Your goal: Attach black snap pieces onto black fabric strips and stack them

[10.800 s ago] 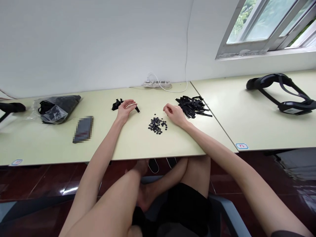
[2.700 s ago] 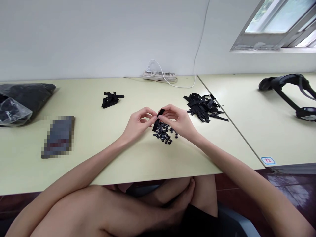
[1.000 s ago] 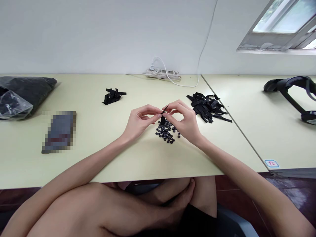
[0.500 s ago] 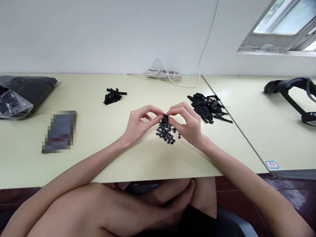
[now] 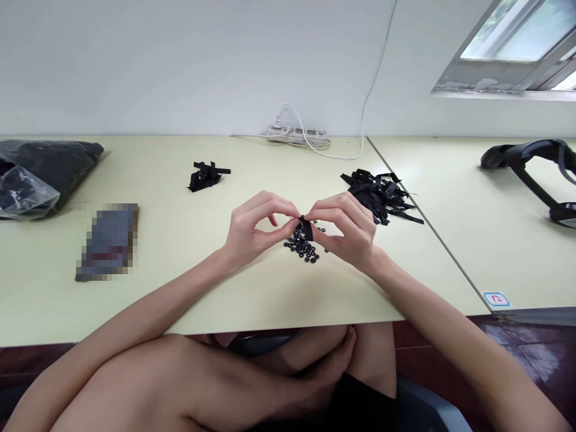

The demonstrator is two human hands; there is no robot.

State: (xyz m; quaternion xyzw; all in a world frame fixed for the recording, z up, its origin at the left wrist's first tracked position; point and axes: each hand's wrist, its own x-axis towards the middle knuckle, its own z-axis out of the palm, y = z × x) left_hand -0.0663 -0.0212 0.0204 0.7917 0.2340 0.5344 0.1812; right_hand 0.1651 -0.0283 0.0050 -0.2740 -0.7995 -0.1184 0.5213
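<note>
Between my two hands is a short black fabric strip [image 5: 306, 230], bent into a curve. My left hand [image 5: 258, 225] pinches its left side with thumb and fingertips. At the other side my right hand [image 5: 344, 228] pinches it too, thumb below and fingers above. Directly under the strip lies a small heap of round dark snap buttons [image 5: 300, 245], partly covered by the strip and fingers. Just behind my right hand is a loose pile of black fabric strips [image 5: 380, 195]. Whether a button is held within the strip, I cannot tell.
A smaller pile of black strips [image 5: 207, 176] lies back left. Further left are a pixelated flat object [image 5: 110, 243] and a plastic bag with dark contents [image 5: 49, 174]. A power strip [image 5: 297, 135] sits against the wall; a black headset-like frame [image 5: 526, 168] is at right.
The strip has turned and now curves, showing more of its length below the fingers. My right hand has shifted slightly down and right; my left hand's grip has barely moved.
</note>
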